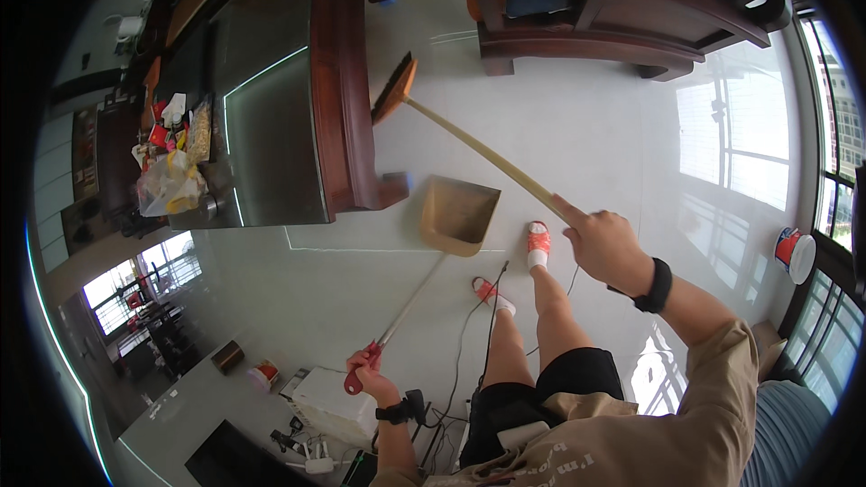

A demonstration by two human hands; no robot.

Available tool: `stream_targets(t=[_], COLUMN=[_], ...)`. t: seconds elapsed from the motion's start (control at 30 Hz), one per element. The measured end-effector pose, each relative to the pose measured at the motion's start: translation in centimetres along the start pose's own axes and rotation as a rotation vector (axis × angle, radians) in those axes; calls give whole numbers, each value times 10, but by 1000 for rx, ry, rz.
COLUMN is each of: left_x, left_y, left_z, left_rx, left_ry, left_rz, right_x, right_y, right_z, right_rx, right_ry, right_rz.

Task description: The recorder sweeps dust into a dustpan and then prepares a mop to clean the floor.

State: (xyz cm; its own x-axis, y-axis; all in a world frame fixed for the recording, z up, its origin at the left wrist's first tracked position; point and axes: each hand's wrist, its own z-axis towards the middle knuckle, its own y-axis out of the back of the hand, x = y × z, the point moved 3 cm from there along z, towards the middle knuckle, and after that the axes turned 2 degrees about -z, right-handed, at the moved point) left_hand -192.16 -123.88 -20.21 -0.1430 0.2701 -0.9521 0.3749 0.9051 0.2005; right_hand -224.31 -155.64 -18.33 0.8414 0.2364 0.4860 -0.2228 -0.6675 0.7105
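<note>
My right hand [609,243] grips the pale handle of a broom [487,155]. The broom's orange head [398,91] with dark bristles rests against the base of a dark wooden table [345,115]. In my left hand [372,372] is the red grip of a long-handled dustpan [462,216]. Its tan pan lies on the tiled floor close to the table's near foot, its open side turned away from me. Whether anything lies in the pan is too blurred to tell.
A carved wooden bench [588,20] stands across the floor. Black cables [463,331] run beside my feet. A white-lidded bucket [795,256] sits by the windows at right. Bags and packets [172,176] crowd the tabletop's far side. A white box [331,399] stands at lower left.
</note>
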Motion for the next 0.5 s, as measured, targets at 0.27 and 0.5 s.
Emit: stream_targets(t=[0.27,0.5], left_x=[1,1], left_y=[6,7], left_z=[-2,0], left_rx=[-51,-71], left_ry=[16,17], left_rz=[-7,53], right_x=[57,-1], right_y=[-53,-98], right_z=[228,234], right_rx=[-186,-129], right_ry=[14,-94], right_rz=[-58,60])
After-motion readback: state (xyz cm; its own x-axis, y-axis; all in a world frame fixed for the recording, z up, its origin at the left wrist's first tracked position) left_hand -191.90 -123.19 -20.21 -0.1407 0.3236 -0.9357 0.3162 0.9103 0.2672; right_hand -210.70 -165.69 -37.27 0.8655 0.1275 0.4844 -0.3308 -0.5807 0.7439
